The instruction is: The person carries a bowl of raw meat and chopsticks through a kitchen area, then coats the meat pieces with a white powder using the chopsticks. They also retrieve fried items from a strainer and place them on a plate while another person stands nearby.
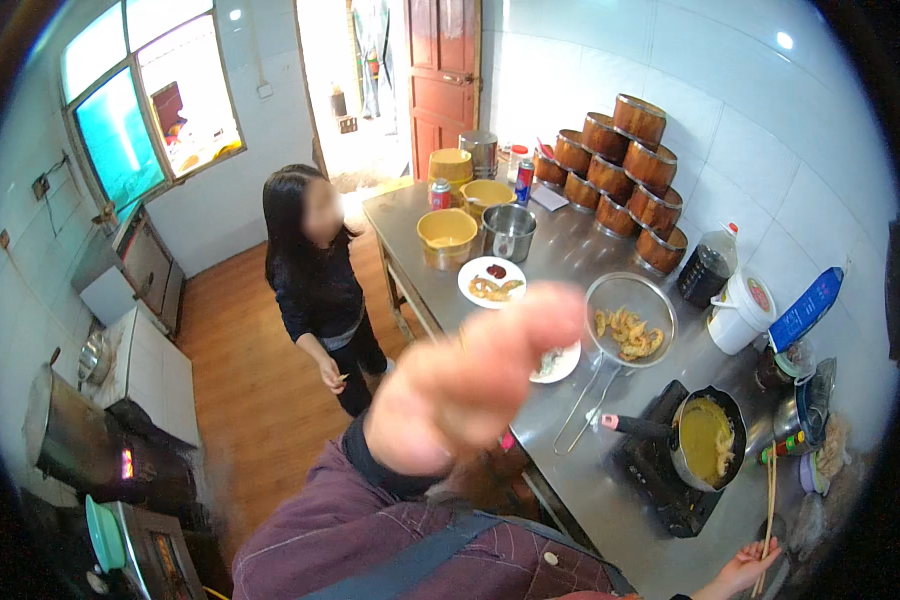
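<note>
Close to the camera, my left hand (480, 375) is raised and blurred; its fingers seem bent, and I cannot tell whether anything is in them. My right hand (748, 564), at the lower right, grips a pair of long wooden chopsticks (769, 491) that point away from me. Left of the chopsticks, a small pan (701, 442) of yellow oil sits on a black portable stove (634, 469), with a pale piece of food frying at its side. Golden fried pieces (630, 334) lie in a wire strainer (671, 307) on the steel table. My left hand partly covers a white plate (562, 364).
Another white plate (493, 304) holds fried food and red sauce. Behind it stand yellow containers (448, 232) and a steel pot (509, 232). Wooden buckets (609, 178) are stacked by the wall. A person (319, 285) stands left of the table. A white tub (741, 311) stands near the wall.
</note>
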`<action>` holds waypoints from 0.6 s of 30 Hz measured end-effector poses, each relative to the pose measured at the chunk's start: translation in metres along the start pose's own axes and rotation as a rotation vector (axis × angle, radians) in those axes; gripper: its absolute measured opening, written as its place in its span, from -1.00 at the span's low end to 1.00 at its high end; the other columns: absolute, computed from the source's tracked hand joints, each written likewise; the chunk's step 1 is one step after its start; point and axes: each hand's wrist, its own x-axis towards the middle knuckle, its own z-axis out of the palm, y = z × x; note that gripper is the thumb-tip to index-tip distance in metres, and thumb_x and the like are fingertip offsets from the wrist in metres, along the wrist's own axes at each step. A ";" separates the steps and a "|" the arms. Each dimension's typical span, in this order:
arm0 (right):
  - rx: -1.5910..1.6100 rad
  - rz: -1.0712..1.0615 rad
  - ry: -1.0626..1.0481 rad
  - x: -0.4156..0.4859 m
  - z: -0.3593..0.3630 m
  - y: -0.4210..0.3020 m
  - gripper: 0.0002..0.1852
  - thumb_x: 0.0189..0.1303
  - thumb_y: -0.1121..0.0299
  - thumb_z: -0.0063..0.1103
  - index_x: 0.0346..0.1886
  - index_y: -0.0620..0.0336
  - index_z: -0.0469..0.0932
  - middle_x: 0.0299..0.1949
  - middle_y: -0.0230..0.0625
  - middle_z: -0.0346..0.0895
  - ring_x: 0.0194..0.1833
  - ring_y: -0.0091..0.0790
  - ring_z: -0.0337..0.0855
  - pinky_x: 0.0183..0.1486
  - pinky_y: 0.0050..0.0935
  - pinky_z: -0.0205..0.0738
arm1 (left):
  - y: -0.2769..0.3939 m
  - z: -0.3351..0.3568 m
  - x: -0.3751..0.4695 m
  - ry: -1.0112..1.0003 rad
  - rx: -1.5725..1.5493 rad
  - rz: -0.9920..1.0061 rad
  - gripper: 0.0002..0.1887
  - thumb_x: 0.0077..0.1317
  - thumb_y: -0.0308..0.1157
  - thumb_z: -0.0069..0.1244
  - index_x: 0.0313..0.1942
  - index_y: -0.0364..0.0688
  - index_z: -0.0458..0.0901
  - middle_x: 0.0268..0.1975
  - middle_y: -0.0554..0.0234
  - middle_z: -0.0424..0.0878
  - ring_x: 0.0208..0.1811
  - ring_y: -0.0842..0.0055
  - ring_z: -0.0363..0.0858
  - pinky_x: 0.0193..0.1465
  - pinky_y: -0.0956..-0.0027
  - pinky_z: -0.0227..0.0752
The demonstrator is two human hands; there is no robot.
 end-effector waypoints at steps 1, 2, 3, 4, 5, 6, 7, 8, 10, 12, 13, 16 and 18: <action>-0.013 0.008 -0.001 0.005 0.004 0.004 -0.66 0.29 0.15 -0.10 -0.07 0.23 0.38 -0.60 -0.51 0.09 -0.62 -0.63 0.06 -0.58 -0.61 0.01 | 0.002 -0.003 -0.006 0.136 -0.166 -0.014 -0.47 0.29 0.11 -0.38 0.14 0.02 0.26 0.31 0.33 0.05 0.36 0.20 -0.13 0.28 -0.12 -0.21; -0.013 -0.008 -0.002 0.007 0.006 0.007 -0.66 0.29 0.15 -0.10 -0.07 0.23 0.38 -0.61 -0.51 0.08 -0.62 -0.63 0.05 -0.58 -0.60 0.01 | 0.006 -0.011 -0.009 0.171 -0.299 0.001 -0.33 0.27 0.16 -0.40 0.29 0.00 0.04 0.39 0.34 -0.16 0.40 0.18 -0.29 0.32 -0.16 -0.34; 0.002 -0.019 0.000 0.011 0.011 0.012 -0.66 0.29 0.15 -0.10 -0.07 0.23 0.38 -0.61 -0.51 0.06 -0.62 -0.63 0.05 -0.59 -0.60 0.01 | 0.011 -0.014 -0.014 0.267 -0.353 -0.005 -0.28 0.25 0.20 -0.43 0.31 0.01 -0.09 0.39 0.36 -0.27 0.41 0.20 -0.37 0.32 -0.17 -0.39; 0.016 -0.029 0.002 0.011 0.013 0.014 -0.66 0.29 0.14 -0.10 -0.07 0.23 0.38 -0.62 -0.51 0.05 -0.63 -0.62 0.04 -0.59 -0.60 0.02 | 0.014 -0.018 -0.018 0.346 -0.424 0.013 -0.22 0.23 0.25 -0.45 0.33 0.02 -0.23 0.40 0.38 -0.37 0.41 0.21 -0.45 0.32 -0.18 -0.43; -0.009 -0.037 0.020 0.012 0.018 0.018 -0.64 0.30 0.14 -0.13 -0.06 0.25 0.38 -0.58 -0.48 0.13 -0.60 -0.60 0.08 -0.55 -0.60 0.08 | 0.019 -0.021 -0.024 0.431 -0.429 -0.018 -0.22 0.22 0.26 -0.45 0.33 0.01 -0.15 0.40 0.35 -0.31 0.41 0.23 -0.43 0.32 -0.18 -0.41; 0.008 -0.030 -0.057 0.010 0.021 0.019 -0.66 0.21 0.08 -0.05 -0.18 0.18 0.40 -0.58 -0.47 0.20 -0.60 -0.57 0.17 -0.55 -0.59 0.11 | 0.024 -0.023 -0.031 0.420 -0.436 -0.012 -0.20 0.21 0.28 -0.47 0.33 0.00 -0.15 0.40 0.33 -0.30 0.41 0.26 -0.38 0.33 -0.12 -0.36; 0.026 -0.022 -0.134 0.007 0.025 0.019 -0.66 0.13 0.03 0.03 -0.30 0.12 0.42 -0.58 -0.47 0.27 -0.59 -0.54 0.25 -0.54 -0.58 0.14 | 0.029 -0.029 -0.037 0.442 -0.437 -0.015 -0.18 0.20 0.31 -0.50 0.33 -0.01 -0.16 0.40 0.31 -0.29 0.41 0.29 -0.34 0.34 -0.07 -0.31; 0.045 -0.014 -0.211 0.004 0.031 0.018 -0.65 0.04 -0.03 0.11 -0.42 0.06 0.43 -0.58 -0.46 0.35 -0.59 -0.51 0.33 -0.53 -0.58 0.18 | 0.039 -0.034 -0.048 0.513 -0.433 -0.048 -0.16 0.19 0.34 -0.52 0.33 -0.01 -0.16 0.40 0.29 -0.28 0.41 0.33 -0.30 0.35 -0.01 -0.25; 0.049 -0.045 -0.129 -0.008 0.041 0.014 -0.64 0.21 0.08 -0.06 -0.15 0.19 0.39 -0.53 -0.45 0.27 -0.55 -0.54 0.24 -0.49 -0.59 0.18 | 0.062 -0.050 -0.078 0.457 -0.381 0.011 -0.24 0.22 0.28 -0.50 0.28 -0.05 0.10 0.39 0.28 -0.18 0.41 0.23 -0.32 0.31 -0.16 -0.35; 0.067 -0.059 -0.112 -0.027 0.052 0.010 -0.62 0.29 0.13 -0.15 0.00 0.24 0.38 -0.45 -0.43 0.26 -0.46 -0.52 0.24 -0.40 -0.56 0.22 | 0.075 -0.083 -0.114 0.492 -0.021 -0.181 -0.36 0.27 0.19 -0.42 0.10 -0.11 0.43 0.37 0.18 -0.07 0.38 0.23 -0.15 0.32 -0.03 -0.24; 0.048 -0.059 -0.074 -0.042 0.054 0.004 -0.61 0.28 0.14 -0.14 0.01 0.21 0.38 -0.39 -0.41 0.29 -0.39 -0.48 0.30 -0.33 -0.53 0.26 | 0.083 -0.100 -0.139 0.449 0.519 -0.345 -0.46 0.24 0.06 -0.29 -0.01 -0.17 0.50 0.33 0.11 0.04 0.35 0.22 -0.05 0.30 0.07 -0.16; -0.025 -0.114 0.091 -0.088 0.070 0.007 -0.70 0.19 0.20 -0.06 -0.08 0.12 0.43 -0.36 -0.39 0.32 -0.35 -0.43 0.31 -0.26 -0.48 0.22 | 0.101 -0.136 -0.242 0.324 1.818 -0.635 -0.64 0.03 -0.44 -0.08 -0.11 -0.31 0.52 0.20 -0.06 0.27 0.26 0.10 0.12 0.26 0.23 -0.01; 0.032 -0.103 -0.089 -0.123 0.076 0.011 -0.76 0.18 0.23 -0.03 -0.16 0.13 0.45 -0.45 -0.47 0.28 -0.45 -0.53 0.27 -0.40 -0.55 0.19 | 0.114 -0.130 -0.335 0.349 1.716 -0.914 -0.20 -0.12 -0.58 -0.09 0.25 -0.22 0.08 0.30 -0.25 -0.04 0.31 -0.02 -0.06 0.31 0.14 -0.09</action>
